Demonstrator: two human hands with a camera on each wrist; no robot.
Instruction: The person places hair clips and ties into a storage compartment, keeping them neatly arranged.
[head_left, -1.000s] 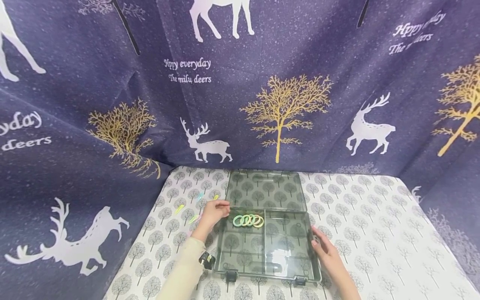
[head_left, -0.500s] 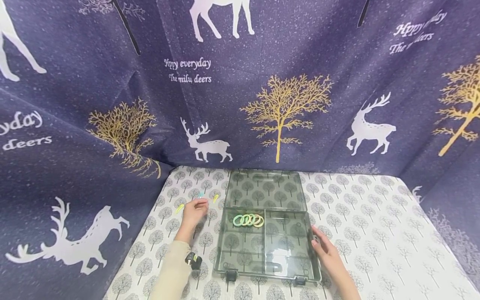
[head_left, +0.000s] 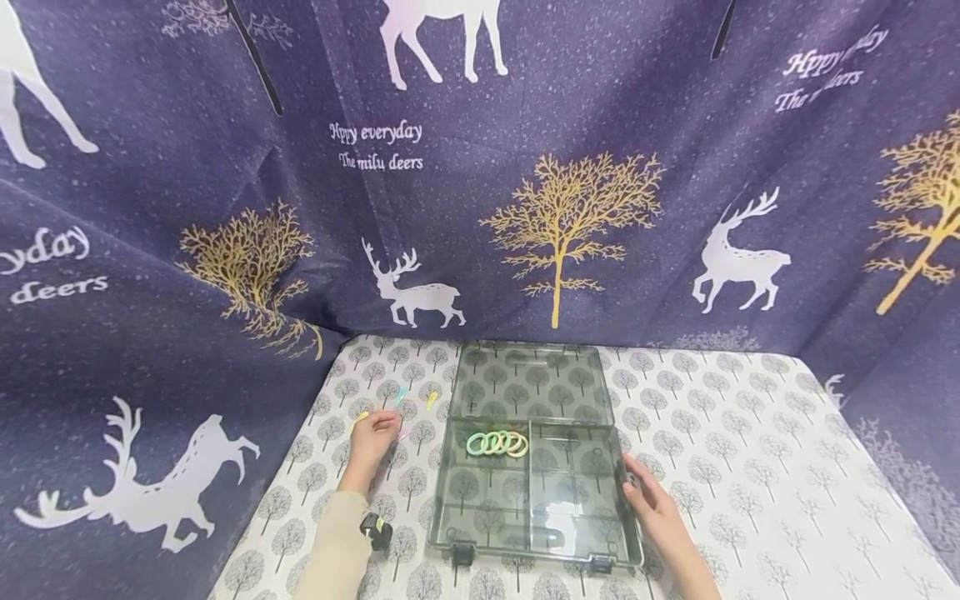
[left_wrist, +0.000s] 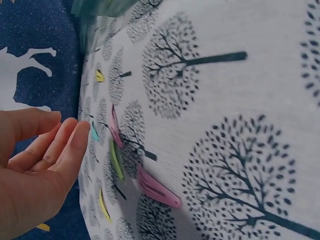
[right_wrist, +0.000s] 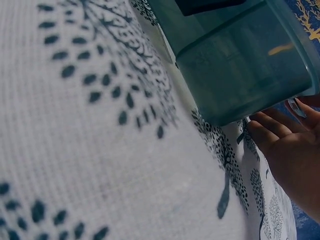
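Note:
My left hand (head_left: 372,442) hovers over the cloth left of the box, fingers loosely bent. In the left wrist view nothing sits between its fingertips. Close by lie snap hair clips: a pink one (left_wrist: 159,187), a second pink clip (left_wrist: 115,127), a green clip (left_wrist: 116,160), a yellow clip (left_wrist: 104,205) and a teal clip (left_wrist: 94,131). My right hand (head_left: 663,517) rests with fingers and thumb against the right outer wall of a clear grey-green plastic box (head_left: 529,492). Several pastel rings (head_left: 497,443) overlap in a row in its back left compartment.
The box lid (head_left: 531,382) lies folded open toward the back. Two latches stick out at the front, one latch (head_left: 462,552) at the left. A tree-print cloth (head_left: 735,492) covers the table, and a dark deer-print curtain (head_left: 465,208) hangs behind.
My left hand has moved left from the box's back left corner to above the hair clips, uncovering a pink clip. The right hand has stayed at the box's side.

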